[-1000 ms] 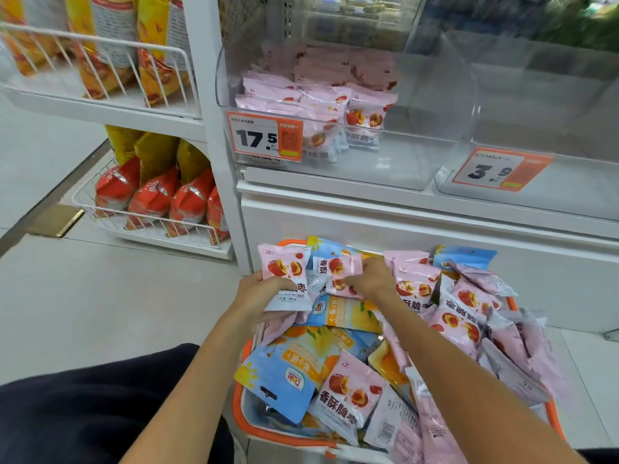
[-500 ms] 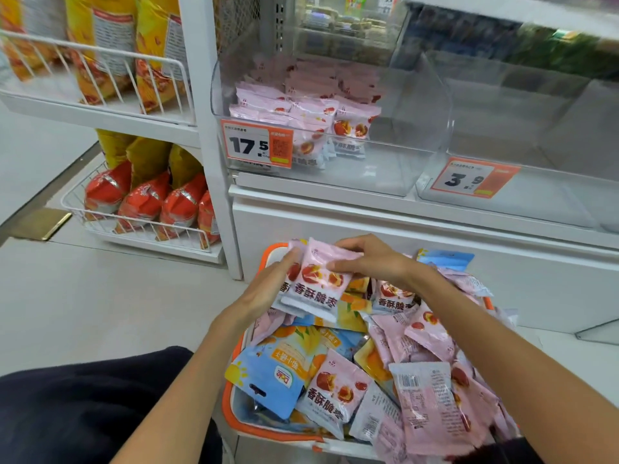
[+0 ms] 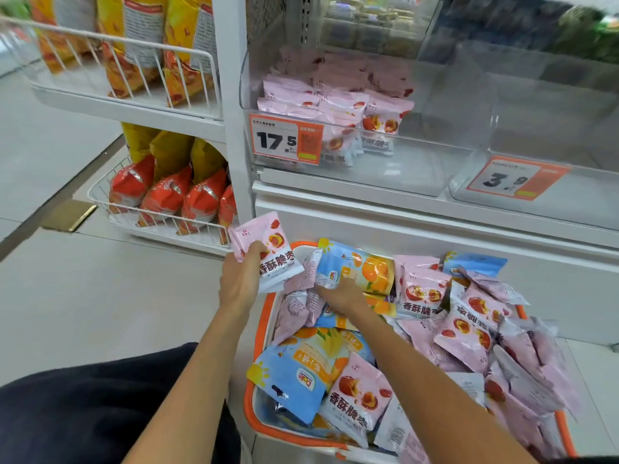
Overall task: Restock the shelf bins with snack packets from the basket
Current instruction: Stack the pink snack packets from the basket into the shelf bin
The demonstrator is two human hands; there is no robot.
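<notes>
Below tag "17.5" (image 3: 286,139), left hand (image 3: 239,283) grips pink "香酥脆枣" packet (image 3: 268,249).

A: Packets (image 3: 361,401)?
B: Glossy plastic film, pink and blue, crinkled, catching light.

A: Basket (image 3: 264,329)?
B: Smooth moulded plastic, white wall, orange rim.

A: Bins (image 3: 435,152)?
B: Clear hard plastic, glossy, faintly hazed.

A: Price tags (image 3: 286,139)?
B: Printed card or paper, orange and white; finish unclear.

A: Racks (image 3: 160,216)?
B: White-coated wire.

A: Shelf unit (image 3: 402,222)?
B: White, smooth, satin sheen.

A: Floor (image 3: 83,296)?
B: Pale tiles, smooth, dull sheen.
</notes>
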